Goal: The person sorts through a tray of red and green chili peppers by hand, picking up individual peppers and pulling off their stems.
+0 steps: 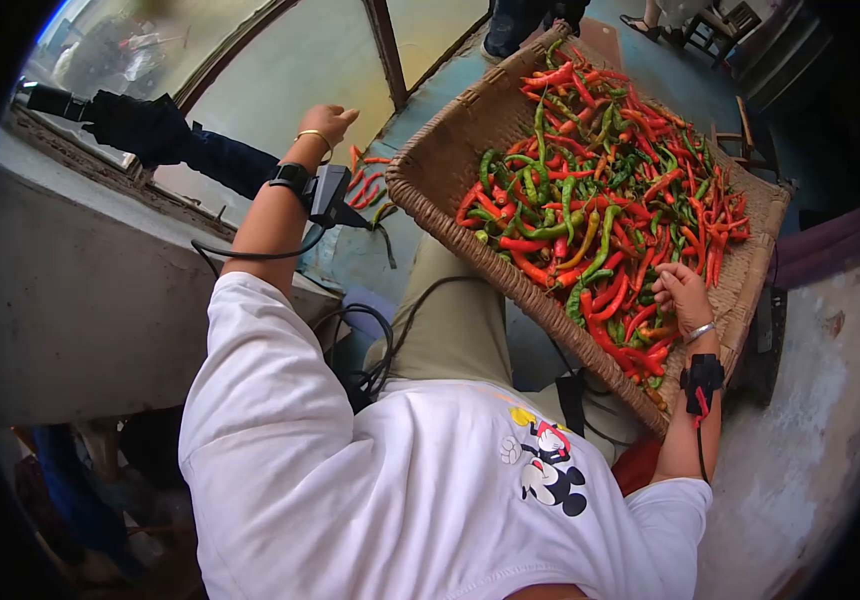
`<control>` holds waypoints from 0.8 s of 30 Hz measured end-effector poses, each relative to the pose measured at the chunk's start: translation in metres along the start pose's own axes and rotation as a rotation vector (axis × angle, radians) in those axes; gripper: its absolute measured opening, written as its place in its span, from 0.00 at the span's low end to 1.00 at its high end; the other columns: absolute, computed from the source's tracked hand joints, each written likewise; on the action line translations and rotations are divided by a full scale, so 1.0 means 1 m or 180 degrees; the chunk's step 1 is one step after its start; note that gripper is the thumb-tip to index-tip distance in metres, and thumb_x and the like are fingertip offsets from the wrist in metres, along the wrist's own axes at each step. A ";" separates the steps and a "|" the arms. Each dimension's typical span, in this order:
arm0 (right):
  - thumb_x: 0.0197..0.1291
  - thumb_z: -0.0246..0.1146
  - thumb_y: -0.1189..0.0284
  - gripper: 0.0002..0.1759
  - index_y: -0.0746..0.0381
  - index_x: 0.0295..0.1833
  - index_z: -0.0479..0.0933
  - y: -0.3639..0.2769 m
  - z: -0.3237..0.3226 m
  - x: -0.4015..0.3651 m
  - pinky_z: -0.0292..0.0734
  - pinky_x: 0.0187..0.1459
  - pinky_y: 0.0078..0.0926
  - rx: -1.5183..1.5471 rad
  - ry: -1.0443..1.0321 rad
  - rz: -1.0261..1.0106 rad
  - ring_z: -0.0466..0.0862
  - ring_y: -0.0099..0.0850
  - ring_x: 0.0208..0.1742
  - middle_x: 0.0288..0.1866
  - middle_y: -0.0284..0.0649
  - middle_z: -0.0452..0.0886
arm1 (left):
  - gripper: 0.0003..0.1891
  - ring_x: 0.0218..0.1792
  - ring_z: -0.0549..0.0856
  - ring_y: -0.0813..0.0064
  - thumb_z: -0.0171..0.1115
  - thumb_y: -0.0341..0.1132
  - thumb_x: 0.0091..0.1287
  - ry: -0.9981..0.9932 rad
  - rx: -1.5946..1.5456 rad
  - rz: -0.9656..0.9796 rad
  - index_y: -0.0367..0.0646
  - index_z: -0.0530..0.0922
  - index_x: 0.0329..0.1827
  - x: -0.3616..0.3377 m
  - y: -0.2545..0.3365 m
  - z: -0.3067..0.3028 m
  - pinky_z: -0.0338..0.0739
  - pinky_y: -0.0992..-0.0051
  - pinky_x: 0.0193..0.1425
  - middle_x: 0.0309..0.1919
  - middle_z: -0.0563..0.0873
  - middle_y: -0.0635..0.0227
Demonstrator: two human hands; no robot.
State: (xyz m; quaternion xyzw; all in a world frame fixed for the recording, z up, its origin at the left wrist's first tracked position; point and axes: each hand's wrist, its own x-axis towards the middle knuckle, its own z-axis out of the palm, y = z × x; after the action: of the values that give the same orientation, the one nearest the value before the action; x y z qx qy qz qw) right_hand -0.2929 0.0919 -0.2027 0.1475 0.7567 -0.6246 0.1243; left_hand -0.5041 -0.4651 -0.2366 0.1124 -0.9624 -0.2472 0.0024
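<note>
A woven basket (440,170) is tilted across the upper right, heaped with red and green chili peppers (590,215). My right hand (685,297) is over the pile near the basket's right side, its fingers curled together; whatever they may hold is hidden among the peppers. Off the basket's left side, my left hand (330,122) is held out with the back of the hand towards me, and most of its fingers are hidden. Below that hand, several red chili peppers (367,182) lie on the blue-grey floor.
Left of me runs a pale wall (130,300) under a framed window (300,70), with a black umbrella (170,145) by it. Black cables (385,340) hang over my lap. A person's dark shoe (498,45) is beyond the basket, and wooden chairs (725,30) stand farther back.
</note>
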 end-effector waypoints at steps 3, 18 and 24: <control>0.57 0.55 0.72 0.09 0.64 0.42 0.73 -0.001 0.006 -0.002 0.69 0.25 0.15 -0.0852 0.0002 0.0053 0.74 0.17 0.25 0.28 0.32 0.76 | 0.18 0.26 0.77 0.82 0.57 0.43 0.59 -0.0120 -0.1205 0.0650 0.35 0.78 0.43 -0.030 0.070 -0.025 0.73 0.80 0.29 0.28 0.80 0.70; 0.45 0.64 0.71 0.16 0.64 0.42 0.74 0.005 0.022 -0.001 0.73 0.36 0.30 -0.2759 -0.0508 -0.0420 0.79 0.35 0.31 0.28 0.42 0.78 | 0.10 0.29 0.81 0.63 0.60 0.38 0.52 -0.1585 -0.0332 0.3619 0.44 0.81 0.34 -0.198 0.314 0.108 0.75 0.68 0.36 0.26 0.82 0.62; 0.46 0.61 0.68 0.14 0.61 0.40 0.74 0.001 0.032 -0.003 0.73 0.38 0.32 -0.2882 -0.0110 -0.1008 0.79 0.41 0.36 0.31 0.44 0.78 | 0.08 0.30 0.81 0.62 0.60 0.37 0.51 -0.1504 -0.0196 0.3843 0.46 0.80 0.32 -0.182 0.302 0.155 0.75 0.69 0.36 0.28 0.82 0.62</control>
State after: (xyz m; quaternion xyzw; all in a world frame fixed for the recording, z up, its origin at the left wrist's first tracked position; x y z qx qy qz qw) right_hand -0.2897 0.0609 -0.2087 -0.0489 0.9637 -0.2459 0.0919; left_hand -0.4007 -0.0948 -0.2192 -0.5059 -0.8234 -0.2480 -0.0676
